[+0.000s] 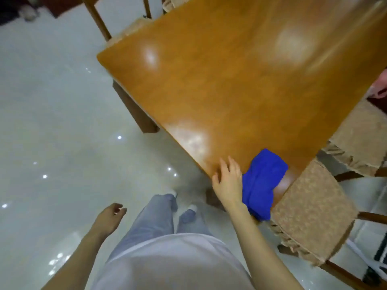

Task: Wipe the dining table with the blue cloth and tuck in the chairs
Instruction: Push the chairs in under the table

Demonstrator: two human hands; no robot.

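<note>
Now our right hand (228,181) lies at the near corner of the dining table (230,80), fingers straight and spread, thumb out to the side, grasping nothing. The picture is a little blurred, but the palm seems to rest on the wood. The blue cloth (263,183) sits bunched just beside that hand's little-finger edge, touching it. It lies on the same corner, with its near end drooping over the table's edge. Just past the cloth from our right hand stands a chair (310,208) with a tan cushion, its seat out from under the table. Farther out on that side, a second chair (360,139) has its seat partly under the tabletop. Well ahead of our fingertips, across the table, a third chair (129,30) shows at the far corner. Our left hand (110,216) hangs over the pale tiled floor (52,111), well apart from table and cloth, its fingers loosely curled and holding nothing.
</note>
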